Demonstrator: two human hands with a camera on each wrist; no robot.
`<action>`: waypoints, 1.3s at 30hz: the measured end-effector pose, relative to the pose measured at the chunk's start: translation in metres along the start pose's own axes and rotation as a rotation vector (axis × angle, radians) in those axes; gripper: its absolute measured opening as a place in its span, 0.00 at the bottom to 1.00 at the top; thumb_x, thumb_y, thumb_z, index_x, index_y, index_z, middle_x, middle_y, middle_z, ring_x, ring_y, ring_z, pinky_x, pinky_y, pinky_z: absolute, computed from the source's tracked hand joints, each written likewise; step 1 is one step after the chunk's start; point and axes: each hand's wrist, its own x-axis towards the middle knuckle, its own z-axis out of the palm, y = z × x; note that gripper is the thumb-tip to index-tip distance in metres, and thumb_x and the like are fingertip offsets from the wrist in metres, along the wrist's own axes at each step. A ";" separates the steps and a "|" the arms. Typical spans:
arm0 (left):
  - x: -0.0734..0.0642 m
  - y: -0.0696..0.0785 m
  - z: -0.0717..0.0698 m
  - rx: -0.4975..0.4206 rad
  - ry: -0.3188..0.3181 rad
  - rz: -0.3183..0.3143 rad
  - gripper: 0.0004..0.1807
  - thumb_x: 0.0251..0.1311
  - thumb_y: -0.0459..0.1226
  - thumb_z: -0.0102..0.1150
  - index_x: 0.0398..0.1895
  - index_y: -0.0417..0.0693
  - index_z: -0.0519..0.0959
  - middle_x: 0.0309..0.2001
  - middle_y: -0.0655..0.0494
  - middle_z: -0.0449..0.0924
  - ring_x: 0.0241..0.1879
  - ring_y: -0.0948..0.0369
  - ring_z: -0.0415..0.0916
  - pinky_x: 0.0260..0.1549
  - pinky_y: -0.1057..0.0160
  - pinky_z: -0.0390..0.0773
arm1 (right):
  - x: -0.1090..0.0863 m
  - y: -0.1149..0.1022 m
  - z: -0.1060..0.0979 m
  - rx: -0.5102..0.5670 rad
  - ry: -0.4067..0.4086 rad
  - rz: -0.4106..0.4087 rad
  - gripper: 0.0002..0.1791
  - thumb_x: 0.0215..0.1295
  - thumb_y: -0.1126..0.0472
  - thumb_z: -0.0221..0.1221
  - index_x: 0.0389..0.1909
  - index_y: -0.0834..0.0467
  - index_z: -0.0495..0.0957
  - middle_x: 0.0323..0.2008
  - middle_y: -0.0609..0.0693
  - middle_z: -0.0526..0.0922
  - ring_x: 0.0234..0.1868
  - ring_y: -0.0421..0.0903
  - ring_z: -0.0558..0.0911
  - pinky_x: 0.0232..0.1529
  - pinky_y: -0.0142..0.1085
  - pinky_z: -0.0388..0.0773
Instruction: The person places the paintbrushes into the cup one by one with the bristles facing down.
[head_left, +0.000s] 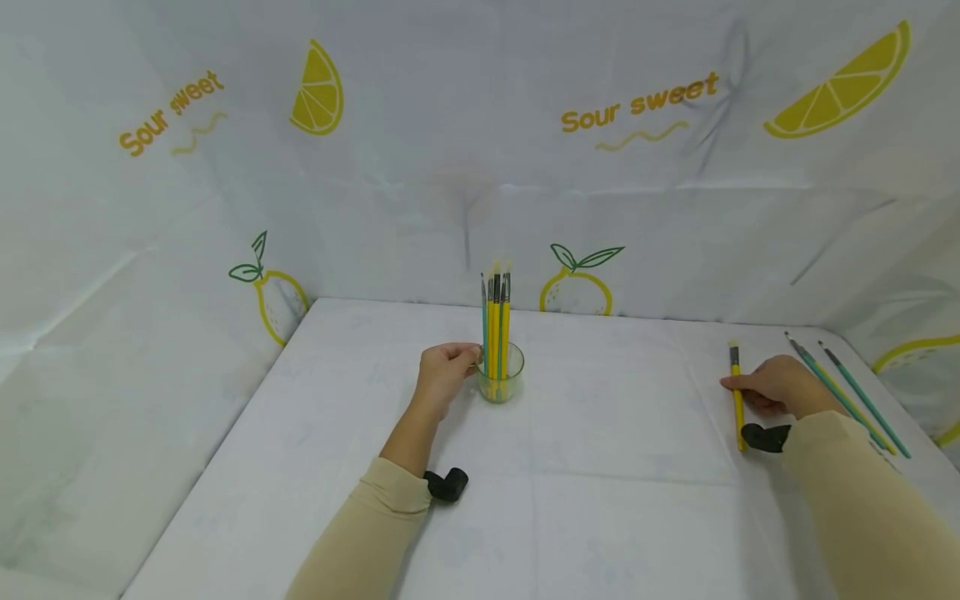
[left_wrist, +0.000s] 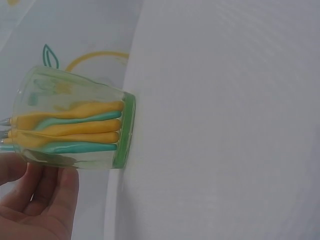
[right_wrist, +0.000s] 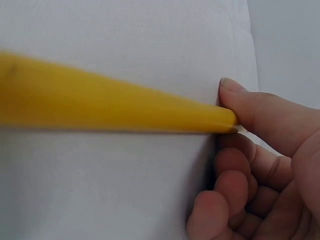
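Near the back middle of the table stands a clear glass cup (head_left: 515,367) with a greenish base, shown in the left wrist view. Several paintbrushes (head_left: 495,325) with yellow and teal handles stand in it, bristles up. My left hand (head_left: 445,372) holds the cup by its left side near the rim, thumb and fingertips at the glass. Off to the right, my right hand (head_left: 776,385) pinches a yellow-handled paintbrush (head_left: 739,417) between thumb and fingers, its bristle end pointing away from me. The right wrist view shows the yellow handle close up, running into the fingertips.
Right of my right hand lie more paintbrushes, a teal one (head_left: 862,396) and a teal and yellow pair (head_left: 825,379), close to the table's right edge. Behind the white-covered table (head_left: 600,500) hangs a white sheet (head_left: 450,125) printed with lemons.
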 end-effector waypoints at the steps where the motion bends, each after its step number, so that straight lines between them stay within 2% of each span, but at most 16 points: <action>1: 0.000 0.000 0.000 -0.003 0.001 0.002 0.11 0.66 0.37 0.59 0.43 0.37 0.84 0.46 0.47 0.84 0.44 0.58 0.83 0.45 0.65 0.85 | 0.000 0.000 0.000 0.003 -0.003 -0.006 0.25 0.62 0.44 0.62 0.17 0.58 0.70 0.16 0.46 0.71 0.20 0.41 0.72 0.24 0.31 0.74; 7: 0.001 0.001 0.000 -0.006 0.003 -0.007 0.11 0.66 0.37 0.60 0.43 0.37 0.84 0.46 0.47 0.84 0.44 0.58 0.83 0.45 0.65 0.85 | 0.001 0.002 0.000 0.061 -0.009 -0.003 0.21 0.62 0.48 0.62 0.19 0.61 0.74 0.16 0.46 0.72 0.20 0.41 0.74 0.25 0.31 0.76; 12: 0.002 0.000 -0.001 -0.006 0.003 -0.008 0.11 0.66 0.37 0.60 0.43 0.37 0.84 0.47 0.47 0.83 0.45 0.58 0.83 0.46 0.65 0.85 | 0.005 0.003 0.000 0.234 0.000 0.004 0.19 0.63 0.49 0.63 0.26 0.62 0.78 0.18 0.45 0.76 0.22 0.41 0.77 0.27 0.32 0.81; 15: 0.002 -0.001 -0.001 -0.004 -0.001 -0.013 0.12 0.66 0.38 0.61 0.43 0.37 0.84 0.46 0.47 0.83 0.45 0.57 0.83 0.46 0.64 0.85 | 0.005 0.001 0.000 0.359 -0.013 -0.034 0.17 0.64 0.47 0.63 0.29 0.58 0.79 0.21 0.44 0.79 0.24 0.40 0.79 0.31 0.32 0.83; 17: 0.002 -0.001 -0.001 -0.003 -0.002 -0.017 0.12 0.66 0.38 0.61 0.43 0.38 0.84 0.46 0.47 0.83 0.44 0.57 0.83 0.46 0.64 0.85 | 0.003 -0.003 0.000 0.421 -0.020 -0.089 0.16 0.65 0.47 0.63 0.32 0.57 0.80 0.24 0.42 0.80 0.27 0.39 0.80 0.34 0.32 0.84; 19: 0.002 -0.001 -0.002 -0.002 0.000 -0.020 0.12 0.66 0.38 0.61 0.43 0.38 0.84 0.46 0.47 0.84 0.44 0.58 0.83 0.46 0.64 0.85 | 0.001 -0.008 0.001 0.476 -0.008 -0.155 0.16 0.65 0.46 0.63 0.37 0.56 0.80 0.28 0.40 0.81 0.30 0.38 0.81 0.38 0.31 0.85; 22: 0.002 -0.002 -0.002 -0.008 -0.002 -0.018 0.12 0.66 0.38 0.61 0.43 0.38 0.84 0.46 0.47 0.84 0.44 0.58 0.83 0.46 0.64 0.85 | 0.000 -0.018 0.005 0.542 0.067 -0.241 0.19 0.63 0.45 0.64 0.44 0.55 0.78 0.32 0.36 0.81 0.35 0.35 0.81 0.41 0.28 0.85; 25: 0.003 -0.002 -0.002 -0.014 -0.007 -0.016 0.11 0.66 0.38 0.61 0.43 0.38 0.84 0.45 0.47 0.84 0.43 0.59 0.84 0.46 0.64 0.85 | -0.001 -0.030 0.009 0.686 0.143 -0.291 0.14 0.60 0.47 0.67 0.41 0.51 0.80 0.32 0.35 0.82 0.35 0.35 0.81 0.39 0.27 0.85; 27: 0.003 -0.002 -0.002 -0.014 -0.007 -0.015 0.11 0.66 0.37 0.61 0.43 0.37 0.84 0.45 0.47 0.84 0.43 0.59 0.84 0.46 0.64 0.85 | -0.003 -0.038 0.012 0.779 0.176 -0.298 0.14 0.58 0.50 0.69 0.40 0.52 0.80 0.31 0.35 0.83 0.35 0.36 0.82 0.37 0.25 0.84; 29: 0.002 -0.002 -0.002 -0.012 -0.005 -0.017 0.11 0.66 0.37 0.61 0.43 0.37 0.84 0.46 0.47 0.84 0.43 0.58 0.84 0.46 0.64 0.85 | -0.004 -0.045 0.015 0.880 0.188 -0.303 0.13 0.55 0.53 0.71 0.38 0.52 0.81 0.31 0.36 0.84 0.35 0.37 0.83 0.36 0.25 0.84; 35: 0.001 0.000 -0.001 -0.006 0.000 -0.014 0.11 0.66 0.37 0.61 0.44 0.37 0.84 0.47 0.47 0.84 0.44 0.57 0.84 0.46 0.64 0.85 | -0.007 -0.069 0.031 0.989 0.215 -0.331 0.24 0.48 0.53 0.75 0.45 0.56 0.80 0.39 0.40 0.79 0.36 0.35 0.85 0.37 0.22 0.83; 39: 0.002 0.001 0.001 -0.010 -0.001 -0.016 0.11 0.66 0.36 0.61 0.44 0.37 0.84 0.46 0.47 0.84 0.44 0.57 0.84 0.46 0.64 0.85 | -0.011 -0.088 0.042 1.057 0.183 -0.406 0.16 0.52 0.59 0.73 0.42 0.55 0.83 0.42 0.44 0.79 0.36 0.36 0.85 0.40 0.23 0.84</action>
